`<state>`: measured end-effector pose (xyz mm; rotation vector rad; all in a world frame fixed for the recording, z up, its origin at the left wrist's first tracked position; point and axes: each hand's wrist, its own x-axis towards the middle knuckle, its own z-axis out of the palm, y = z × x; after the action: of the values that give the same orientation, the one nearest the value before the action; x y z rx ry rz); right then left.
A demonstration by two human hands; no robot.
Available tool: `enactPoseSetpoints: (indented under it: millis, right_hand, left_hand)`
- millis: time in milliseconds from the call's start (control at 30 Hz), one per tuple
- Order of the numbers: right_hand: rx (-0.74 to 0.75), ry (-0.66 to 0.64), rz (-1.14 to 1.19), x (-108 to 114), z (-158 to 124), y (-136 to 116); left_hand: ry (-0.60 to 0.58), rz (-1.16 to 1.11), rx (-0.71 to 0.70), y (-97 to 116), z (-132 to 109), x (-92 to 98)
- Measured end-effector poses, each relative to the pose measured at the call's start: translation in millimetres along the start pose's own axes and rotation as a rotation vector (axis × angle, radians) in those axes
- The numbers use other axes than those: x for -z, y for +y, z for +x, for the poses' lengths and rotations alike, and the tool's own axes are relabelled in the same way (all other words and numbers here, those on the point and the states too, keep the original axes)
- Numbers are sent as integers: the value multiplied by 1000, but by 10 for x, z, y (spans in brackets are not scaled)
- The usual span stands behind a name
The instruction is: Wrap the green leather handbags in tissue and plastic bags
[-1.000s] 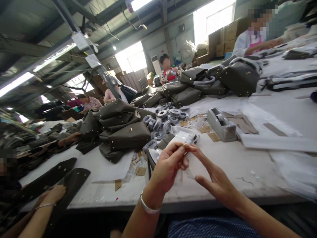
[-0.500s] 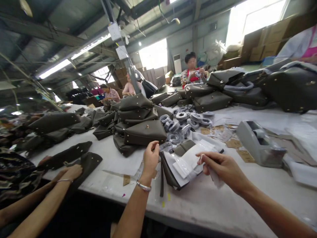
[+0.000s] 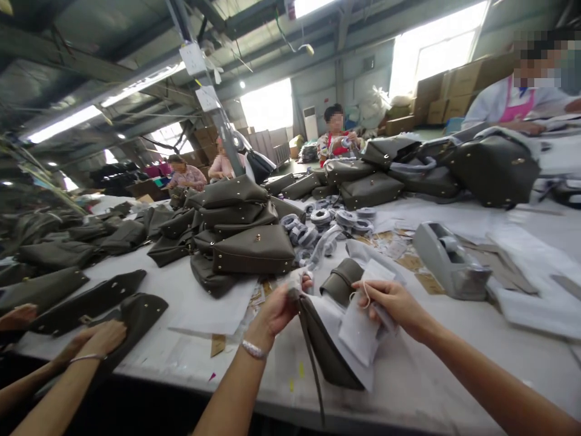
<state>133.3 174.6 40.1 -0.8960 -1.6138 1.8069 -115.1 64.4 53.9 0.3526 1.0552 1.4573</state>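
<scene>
My left hand (image 3: 279, 307) is closed on the top edge of a dark olive leather piece (image 3: 327, 352) that stands tilted on the white table (image 3: 436, 369). My right hand (image 3: 391, 301) pinches a white paper or plastic sheet (image 3: 359, 332) with a thin cord looped at the fingers, right against the leather piece. A rolled olive strap (image 3: 341, 280) lies just behind both hands.
A pile of olive bags (image 3: 240, 233) sits behind my left hand, with grey tape rolls (image 3: 327, 219) beside it. A grey tape dispenser (image 3: 447, 260) stands at the right. A co-worker's hands (image 3: 97, 339) rest on leather pieces at the left. More people work further back.
My left hand moved right and gripped the leather piece's edge, lifting it upright. My right hand shifted slightly with the white sheet. The camera view swung a little left.
</scene>
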Motion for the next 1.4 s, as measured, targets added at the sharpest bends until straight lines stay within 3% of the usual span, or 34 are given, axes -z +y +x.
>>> enactPoseSetpoints:
  millis: [100,200,333,433,600,767,867,1033,1133,1267,1400]
  right_hand:
    - [48,58,-69,110,-317,6]
    - [137,125,-299,126,-612,-75]
    - [344,192,-615,80,-881,-295]
    - [457,221,-705,65,-1022,-425]
    - [483,133,-758,158,-1237,-417]
    - [468,-136,-648,287,-1375,-231]
    - [456,-150,-531,311,-1423,-160]
    - [467,62,-401,308,-1523,-194]
    - [433,146,-342,271,-1592,-231]
    - [412,103,7,137,-1591,-254]
    - [476,15,363,-67,-1424,-297]
  left_hand:
    - [-173,115,23,-76,-251,-378]
    - [-343,367,-81,-135,-460,-725]
    - [-375,653,-176,-254,-597,-1132]
    - [-346,779,-325,-385,-651,-1357]
    - [-243,1055,-405,-412,-803,-1427]
    - [-61,1591,-492,-91,-1084,-1389]
    - [-52,1753,-482,55,-1245,-1434]
    - [-230,1634,-455,127,-1374,-1403]
    - [-207,1510,-386,170,-1455,-1337]
    - [-54,1035,-419,125,-1591,-1275]
    - [-152,635,-468,-95,-1581,-1210]
